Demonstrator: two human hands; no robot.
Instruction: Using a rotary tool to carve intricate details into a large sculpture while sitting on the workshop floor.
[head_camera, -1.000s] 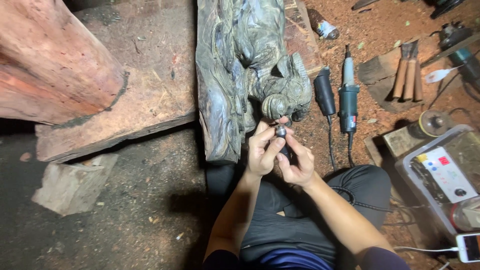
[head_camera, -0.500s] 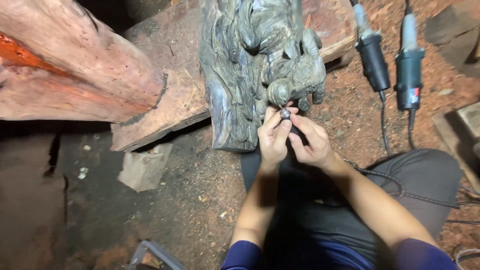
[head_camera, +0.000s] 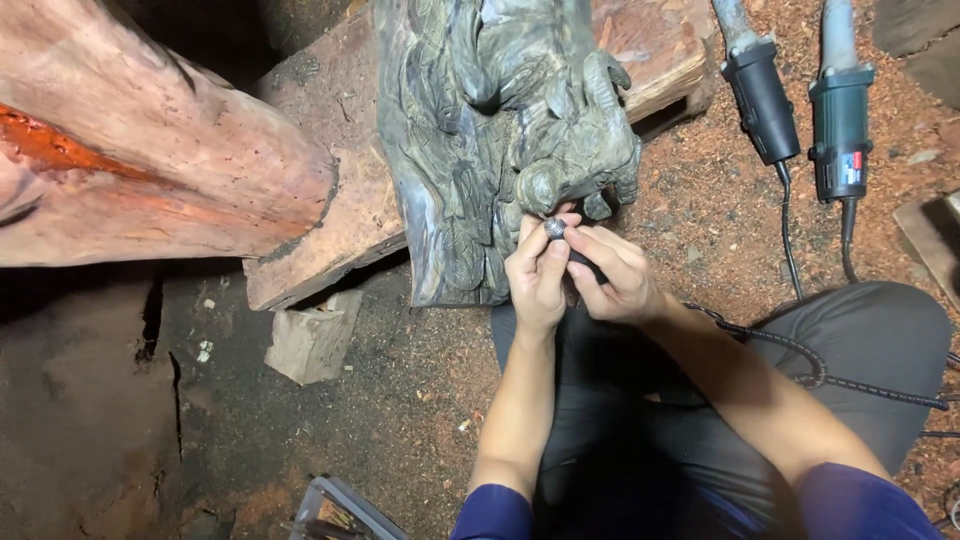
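Grey wood carving (head_camera: 500, 130), both hands (head_camera: 580, 275) gripping rotary tool (head_camera: 556, 228), tip touching carving

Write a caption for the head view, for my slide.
Both hands, left and right, hold a small rotary tool against a grey carving; two grinders lie on sawdust.

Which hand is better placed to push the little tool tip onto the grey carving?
Probably the right hand: it wraps the rotary handpiece, whose tip sits just below the grey carving. The left hand only pinches near the tip.
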